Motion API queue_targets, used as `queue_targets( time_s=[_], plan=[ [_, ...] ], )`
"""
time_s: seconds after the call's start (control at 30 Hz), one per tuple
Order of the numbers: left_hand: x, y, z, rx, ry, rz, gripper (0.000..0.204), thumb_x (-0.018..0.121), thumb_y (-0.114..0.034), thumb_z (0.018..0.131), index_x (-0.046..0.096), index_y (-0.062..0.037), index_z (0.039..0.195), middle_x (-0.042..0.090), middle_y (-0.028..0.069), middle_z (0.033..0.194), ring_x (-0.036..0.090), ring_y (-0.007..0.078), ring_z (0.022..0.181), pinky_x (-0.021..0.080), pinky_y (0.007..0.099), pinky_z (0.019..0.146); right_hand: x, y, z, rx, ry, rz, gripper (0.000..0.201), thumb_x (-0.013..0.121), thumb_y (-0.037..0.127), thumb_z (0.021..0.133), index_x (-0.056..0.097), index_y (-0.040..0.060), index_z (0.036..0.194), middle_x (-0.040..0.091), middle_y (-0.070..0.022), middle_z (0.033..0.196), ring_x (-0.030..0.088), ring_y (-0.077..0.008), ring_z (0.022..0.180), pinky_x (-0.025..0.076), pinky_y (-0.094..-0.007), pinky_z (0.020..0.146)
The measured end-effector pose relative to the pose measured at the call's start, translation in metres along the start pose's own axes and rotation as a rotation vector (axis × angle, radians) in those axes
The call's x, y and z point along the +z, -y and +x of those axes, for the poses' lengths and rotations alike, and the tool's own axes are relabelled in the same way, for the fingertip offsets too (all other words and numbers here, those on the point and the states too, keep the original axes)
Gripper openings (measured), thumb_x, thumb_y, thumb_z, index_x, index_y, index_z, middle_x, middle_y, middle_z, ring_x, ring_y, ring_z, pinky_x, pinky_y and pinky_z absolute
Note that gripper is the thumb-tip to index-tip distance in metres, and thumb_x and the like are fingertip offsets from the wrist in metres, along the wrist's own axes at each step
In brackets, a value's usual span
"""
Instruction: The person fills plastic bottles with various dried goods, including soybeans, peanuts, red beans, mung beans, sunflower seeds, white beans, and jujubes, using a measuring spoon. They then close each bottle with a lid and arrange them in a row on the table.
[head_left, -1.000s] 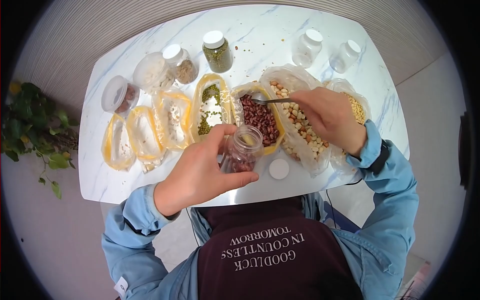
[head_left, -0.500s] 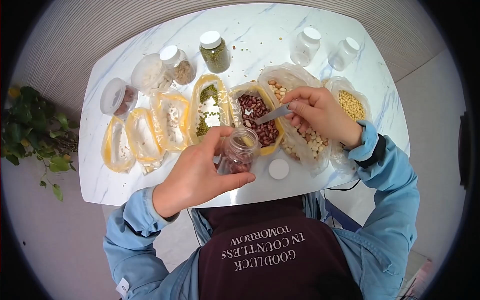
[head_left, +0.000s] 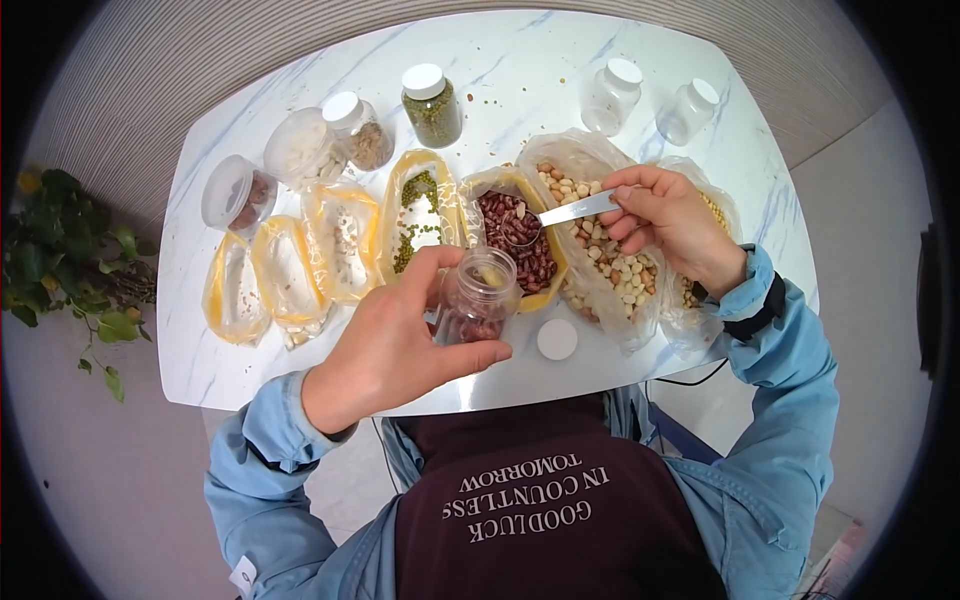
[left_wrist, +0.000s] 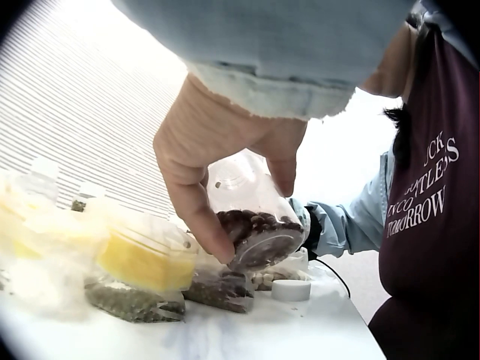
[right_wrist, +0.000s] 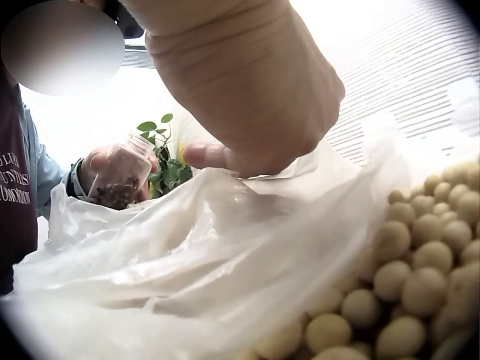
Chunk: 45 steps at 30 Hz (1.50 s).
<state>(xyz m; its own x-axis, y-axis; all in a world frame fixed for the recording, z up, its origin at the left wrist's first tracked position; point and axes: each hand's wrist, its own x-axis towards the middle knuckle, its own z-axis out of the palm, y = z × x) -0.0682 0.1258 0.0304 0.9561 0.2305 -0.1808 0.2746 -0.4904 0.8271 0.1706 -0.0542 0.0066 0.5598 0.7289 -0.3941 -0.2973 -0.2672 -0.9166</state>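
My left hand (head_left: 385,340) grips a clear, open jar (head_left: 478,300) around its side, thumb on the near side. Dark red beans (left_wrist: 259,227) lie in its lower part, and the jar leans in the left wrist view. With thumb and fingers my right hand (head_left: 675,225) pinches the handle of a metal spoon (head_left: 580,208). The spoon's bowl is among the red beans in an opened bag with a yellow rim (head_left: 562,278), just beyond the jar. On the table near the jar lies a round white lid (head_left: 557,340).
Right of the red beans stand a bag of peanuts (head_left: 632,285) and a bag of yellow beans (right_wrist: 401,285). To the left are a mung bean bag (head_left: 452,200) and several other yellow-edged bags (head_left: 375,215). Lidded jars (head_left: 432,108) line the table's far side.
The spoon has swung round over the red beans and its bowl now sits at their right side. My right hand has shifted slightly right; the left hand with the jar barely moved.
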Motion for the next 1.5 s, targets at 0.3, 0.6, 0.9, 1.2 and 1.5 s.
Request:
queue_targets(
  time_s=[0.3,0.6,0.9,1.2,1.5],
  plan=[
    [0.0,-0.01,0.009,-0.048,0.014,-0.006,0.074,0.08,-0.029,0.071,0.039,0.003,0.123,0.068,0.014,0.08,0.068,0.0262,0.076,0.051,0.0326,0.067,-0.002,0.029,-0.021,-0.183,-0.003,-0.05,0.02,0.05,0.011,0.095,0.057,-0.0013,0.11,0.067,-0.0104,0.087,0.065,-0.0102,0.065,0.055,-0.0197,0.055],
    [0.0,-0.016,0.013,-0.076,0.034,-0.033,0.075,0.081,-0.029,0.071,0.039,0.003,0.124,0.068,0.0145,0.08,0.068,0.027,0.076,0.051,0.0333,0.067,0.02,0.038,-0.051,-0.483,-0.003,-0.282,0.019,0.053,0.008,0.093,0.06,-0.0008,0.109,0.067,-0.0092,0.084,0.064,-0.0101,0.068,0.053,-0.0206,0.057],
    [0.002,-0.008,0.013,-0.016,0.001,-0.057,0.073,0.081,-0.03,0.07,0.04,0.0023,0.122,0.067,0.0137,0.078,0.068,0.0259,0.074,0.05,0.0336,0.067,0.026,0.039,-0.069,-1.366,0.028,-1.154,0.036,0.061,-0.004,0.07,0.064,0.0038,0.105,0.067,-0.0111,0.087,0.064,-0.0265,0.071,0.051,-0.0325,0.06],
    [0.002,-0.007,0.004,-0.051,0.05,-0.009,0.072,0.081,-0.03,0.07,0.042,0.0017,0.12,0.067,0.016,0.082,0.068,0.0273,0.078,0.051,0.0339,0.068,0.018,0.006,-0.02,-1.254,-0.04,-1.22,0.038,0.062,-0.004,0.068,0.063,0.0067,0.105,0.064,-0.0078,0.08,0.062,-0.0247,0.069,0.049,-0.0341,0.056],
    [0.004,0.0,0.004,-0.028,0.029,0.012,0.073,0.081,-0.032,0.069,0.042,0.0004,0.121,0.066,0.0179,0.087,0.067,0.0299,0.082,0.051,0.0362,0.071,0.021,-0.008,-0.011,-1.085,0.041,-1.138,0.027,0.06,-0.002,0.079,0.062,0.0038,0.105,0.064,-0.0096,0.079,0.062,-0.0229,0.065,0.049,-0.0312,0.057]
  ],
)
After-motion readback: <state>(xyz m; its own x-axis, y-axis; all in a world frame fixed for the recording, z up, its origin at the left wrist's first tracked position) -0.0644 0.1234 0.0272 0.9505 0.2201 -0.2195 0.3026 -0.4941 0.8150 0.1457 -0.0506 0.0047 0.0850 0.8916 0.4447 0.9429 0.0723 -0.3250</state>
